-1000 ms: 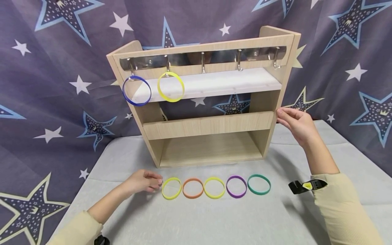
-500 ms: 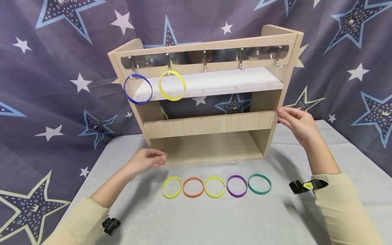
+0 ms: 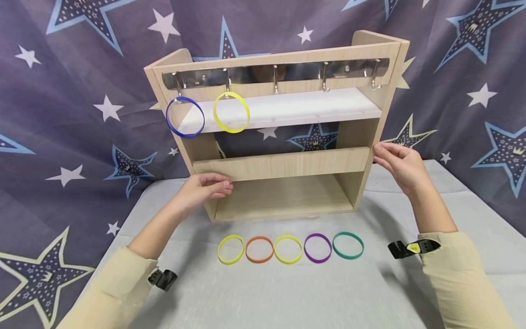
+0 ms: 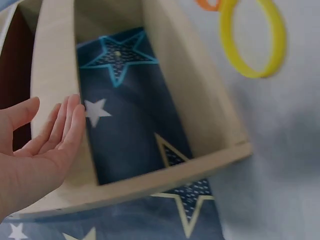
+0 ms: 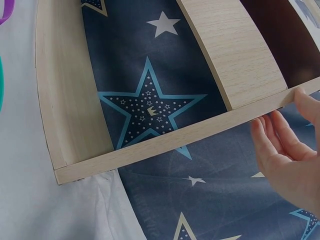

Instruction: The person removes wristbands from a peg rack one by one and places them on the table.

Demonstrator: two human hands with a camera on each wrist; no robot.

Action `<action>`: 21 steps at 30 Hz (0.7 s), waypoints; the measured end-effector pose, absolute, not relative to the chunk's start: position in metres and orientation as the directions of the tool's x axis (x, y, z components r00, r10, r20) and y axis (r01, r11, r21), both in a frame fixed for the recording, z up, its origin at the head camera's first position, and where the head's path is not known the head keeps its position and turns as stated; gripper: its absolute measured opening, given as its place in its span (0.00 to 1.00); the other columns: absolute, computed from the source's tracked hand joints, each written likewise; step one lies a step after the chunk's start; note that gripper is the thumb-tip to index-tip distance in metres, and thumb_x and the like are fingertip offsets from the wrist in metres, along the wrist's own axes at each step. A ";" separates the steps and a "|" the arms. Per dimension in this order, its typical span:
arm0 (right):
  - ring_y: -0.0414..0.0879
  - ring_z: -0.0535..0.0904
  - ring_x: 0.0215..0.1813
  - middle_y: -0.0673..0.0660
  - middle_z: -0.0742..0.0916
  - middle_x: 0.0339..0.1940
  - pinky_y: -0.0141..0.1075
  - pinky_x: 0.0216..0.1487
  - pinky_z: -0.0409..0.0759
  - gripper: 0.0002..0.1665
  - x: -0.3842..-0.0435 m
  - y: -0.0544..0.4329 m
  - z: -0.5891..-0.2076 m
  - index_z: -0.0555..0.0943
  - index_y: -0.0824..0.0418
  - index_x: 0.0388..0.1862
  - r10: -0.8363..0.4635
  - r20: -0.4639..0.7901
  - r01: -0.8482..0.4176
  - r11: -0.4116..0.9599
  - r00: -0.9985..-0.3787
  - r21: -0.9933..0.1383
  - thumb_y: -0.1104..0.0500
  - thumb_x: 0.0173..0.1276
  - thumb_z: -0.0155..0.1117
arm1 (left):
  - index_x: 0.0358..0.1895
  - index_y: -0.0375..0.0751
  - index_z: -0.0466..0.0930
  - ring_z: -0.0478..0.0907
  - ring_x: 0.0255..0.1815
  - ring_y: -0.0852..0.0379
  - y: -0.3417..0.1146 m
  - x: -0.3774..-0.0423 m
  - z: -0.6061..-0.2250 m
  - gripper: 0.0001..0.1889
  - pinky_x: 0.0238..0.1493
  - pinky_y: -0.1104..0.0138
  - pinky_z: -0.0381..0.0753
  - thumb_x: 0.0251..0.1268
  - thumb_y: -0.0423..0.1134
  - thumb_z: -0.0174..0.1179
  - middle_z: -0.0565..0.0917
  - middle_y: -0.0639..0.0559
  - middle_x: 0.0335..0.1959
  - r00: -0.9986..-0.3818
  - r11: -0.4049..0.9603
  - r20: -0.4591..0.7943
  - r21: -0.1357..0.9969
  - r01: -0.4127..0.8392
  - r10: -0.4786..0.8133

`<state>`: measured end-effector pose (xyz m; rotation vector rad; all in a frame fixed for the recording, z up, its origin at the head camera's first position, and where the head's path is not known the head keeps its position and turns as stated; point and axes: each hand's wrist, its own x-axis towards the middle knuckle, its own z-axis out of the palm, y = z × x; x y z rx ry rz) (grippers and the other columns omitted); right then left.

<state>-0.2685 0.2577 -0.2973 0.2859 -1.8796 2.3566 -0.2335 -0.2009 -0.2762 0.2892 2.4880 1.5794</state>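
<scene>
Shelf (image 3: 283, 164) is pinched by the right hand (image 3: 400, 167); the left hand (image 3: 207, 189), fingers together, is near it. Yellow label (image 3: 413, 248) is too small for reading.

L hand (image 3: 205, 189) nr rack (image 3: 283, 165); R hand (image 3: 400, 167) grips its R edge; blue band (image 3: 189, 135), yel band (image 3: 233, 130) on hooks (image 3: 276, 80).

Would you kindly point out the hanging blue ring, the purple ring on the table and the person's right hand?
Blue ring (image 3: 188, 135): head view, on the bottom of its band.
Purple ring (image 3: 317, 261): head view, on the near side of its band.
Right hand (image 3: 402, 169): head view, on the middle of the hand.
</scene>
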 end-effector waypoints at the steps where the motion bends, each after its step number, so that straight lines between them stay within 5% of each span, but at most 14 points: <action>1: 0.31 0.84 0.41 0.43 0.87 0.35 0.19 0.46 0.83 0.06 -0.269 0.258 -0.297 0.84 0.52 0.35 -0.033 0.217 -0.204 -0.234 -0.976 -0.951 0.63 0.66 0.64 | 0.59 0.23 0.71 0.84 0.43 0.68 -0.199 -0.234 -0.273 0.21 0.52 0.73 0.85 0.71 0.37 0.54 0.85 0.39 0.50 -0.965 0.401 -0.037 0.913 0.073 0.261; 10: 0.30 0.84 0.41 0.43 0.87 0.35 0.18 0.45 0.83 0.06 -0.270 0.258 -0.297 0.84 0.52 0.35 -0.032 0.217 -0.204 -0.224 -0.976 -0.953 0.62 0.66 0.63 | 0.56 0.22 0.73 0.84 0.41 0.70 -0.183 -0.235 -0.250 0.19 0.53 0.72 0.85 0.70 0.35 0.55 0.86 0.46 0.46 -0.975 0.291 0.089 0.945 0.148 0.205; 15: 0.31 0.84 0.41 0.43 0.88 0.35 0.19 0.46 0.83 0.07 -0.270 0.259 -0.297 0.84 0.52 0.35 -0.042 0.219 -0.203 -0.243 -0.975 -0.948 0.63 0.67 0.63 | 0.58 0.23 0.72 0.85 0.43 0.67 -0.172 -0.236 -0.243 0.20 0.54 0.71 0.84 0.69 0.35 0.56 0.87 0.57 0.39 -0.981 0.131 0.118 0.982 0.138 0.151; 21: 0.30 0.84 0.41 0.43 0.87 0.35 0.18 0.46 0.83 0.06 -0.270 0.259 -0.298 0.84 0.52 0.35 -0.041 0.216 -0.201 -0.233 -0.975 -0.951 0.63 0.67 0.62 | 0.59 0.24 0.69 0.85 0.44 0.65 -0.159 -0.233 -0.235 0.19 0.56 0.72 0.84 0.69 0.32 0.55 0.86 0.58 0.38 -0.977 -0.084 0.184 0.981 0.176 0.104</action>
